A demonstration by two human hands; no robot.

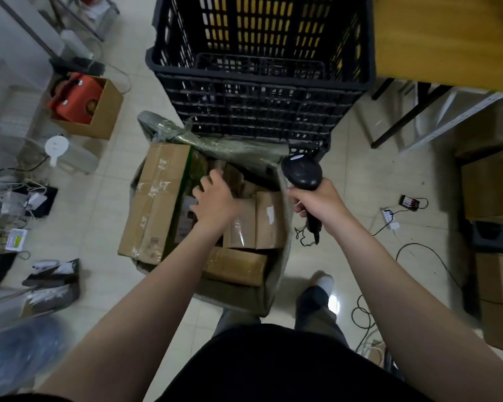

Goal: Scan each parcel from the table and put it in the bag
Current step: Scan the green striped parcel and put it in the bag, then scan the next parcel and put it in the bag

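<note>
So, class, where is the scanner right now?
In the head view the scanner is right of centre, gripped by the right hand at the right rim of the bag, just below the crate.

Black crate (259, 105), carton (106, 111) holding orange item (74, 97), perhaps a kettle (70, 156), power strip (389, 217)

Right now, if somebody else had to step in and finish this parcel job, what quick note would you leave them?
Left grip: open, fingers spread over the small boxes inside the bag; no parcel visibly held.
Right grip: holds the scanner above the bag's far rim.
Done: several cardboard parcels, including one large box, already lie in the bag.
Left: only a corner of the table is in view, so I cannot tell how many parcels remain. Check it, then scan and bag each one.
</note>
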